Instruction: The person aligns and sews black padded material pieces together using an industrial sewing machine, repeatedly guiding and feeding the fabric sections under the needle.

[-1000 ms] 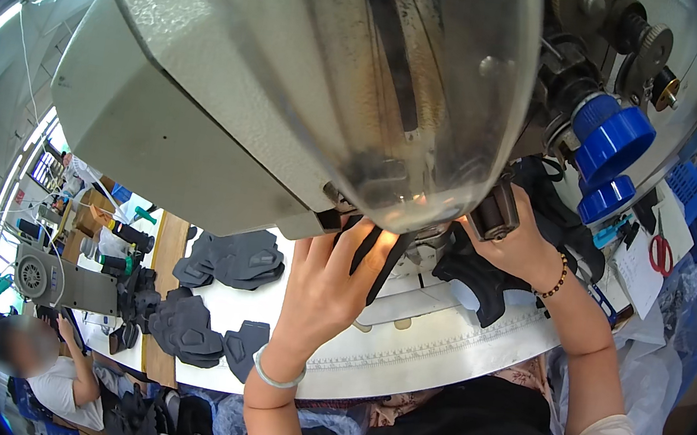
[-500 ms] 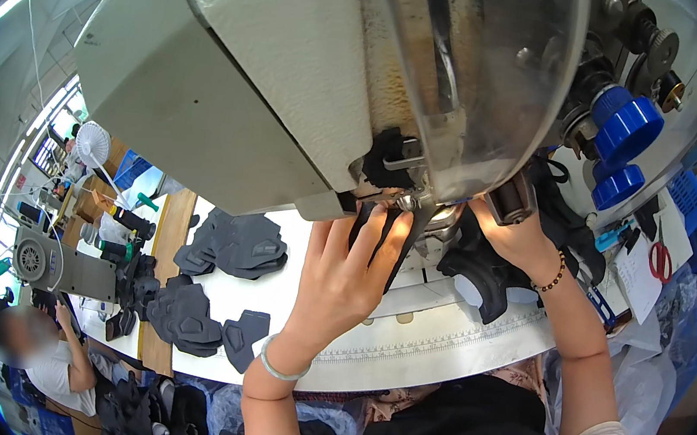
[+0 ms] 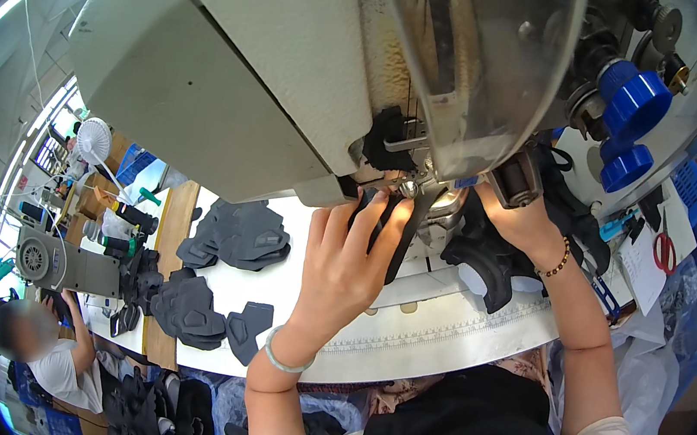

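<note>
A large grey sewing machine (image 3: 238, 56) hangs over my hands, its metal presser foot (image 3: 446, 205) low above the bed. Just left of the foot, my left hand (image 3: 348, 257) lies with fingers stretched forward on a black fabric piece (image 3: 404, 246), pressing it by the needle area. Beyond the foot on the right, my right hand (image 3: 525, 230) reaches in, its fingertips hidden behind the machine's parts. Below its wrist, a curved black piece with pale lining (image 3: 491, 274) rests on the bed.
Stacked dark grey cut pieces (image 3: 246, 235) lie at the left of the white table (image 3: 430, 332), which carries a printed ruler. Blue knobs (image 3: 636, 105) stick out at the upper right. Red-handled scissors (image 3: 664, 254) lie on paper. A co-worker (image 3: 69, 366) sits at the far left.
The view has shifted slightly. My hands keep nearly the same places at the machine, with the left fingers a little closer to the needle area. The co-worker's arm has moved.
</note>
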The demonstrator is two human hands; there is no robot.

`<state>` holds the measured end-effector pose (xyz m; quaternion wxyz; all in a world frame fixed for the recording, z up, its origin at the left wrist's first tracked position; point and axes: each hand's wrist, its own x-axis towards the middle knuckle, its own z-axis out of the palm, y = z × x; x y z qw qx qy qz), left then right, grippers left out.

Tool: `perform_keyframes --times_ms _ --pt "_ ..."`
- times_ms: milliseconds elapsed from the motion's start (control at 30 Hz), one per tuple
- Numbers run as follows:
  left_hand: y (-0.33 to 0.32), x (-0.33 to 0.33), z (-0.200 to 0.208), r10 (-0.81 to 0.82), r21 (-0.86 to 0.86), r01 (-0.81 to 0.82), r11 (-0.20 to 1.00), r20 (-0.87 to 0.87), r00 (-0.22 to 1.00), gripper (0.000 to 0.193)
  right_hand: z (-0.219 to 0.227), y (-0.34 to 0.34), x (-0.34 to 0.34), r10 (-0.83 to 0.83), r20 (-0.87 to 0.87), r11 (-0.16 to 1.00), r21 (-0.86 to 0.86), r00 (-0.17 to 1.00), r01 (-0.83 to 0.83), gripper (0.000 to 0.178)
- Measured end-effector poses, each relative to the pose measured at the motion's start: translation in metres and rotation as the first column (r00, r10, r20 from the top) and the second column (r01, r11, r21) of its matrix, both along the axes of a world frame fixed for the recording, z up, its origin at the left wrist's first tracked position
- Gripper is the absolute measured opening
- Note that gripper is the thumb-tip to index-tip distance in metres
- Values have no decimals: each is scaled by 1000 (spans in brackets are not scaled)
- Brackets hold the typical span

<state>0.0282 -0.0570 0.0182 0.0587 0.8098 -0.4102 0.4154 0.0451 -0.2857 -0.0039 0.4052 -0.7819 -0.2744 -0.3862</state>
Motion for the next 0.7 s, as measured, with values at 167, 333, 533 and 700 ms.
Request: perform_keyframes --times_ms 167,333,533,700 --pt "-2 -8 2 43 1 -43 999 -27 999 40 -1 6 -4 15 -65 996 92 998 -9 17" --pt "-7 -15 1 94 11 -93 996 -43 995 42 0 10 -3 37 -68 985 168 997 -25 18" --pt "-10 -17 2 108 4 -108 994 -46 993 42 1 7 -1 62 -100 987 151 993 -46 16" --pt "-9 -19 -1 135 -5 -136 991 -26 990 41 7 9 1 67 -84 994 96 994 -59 13"
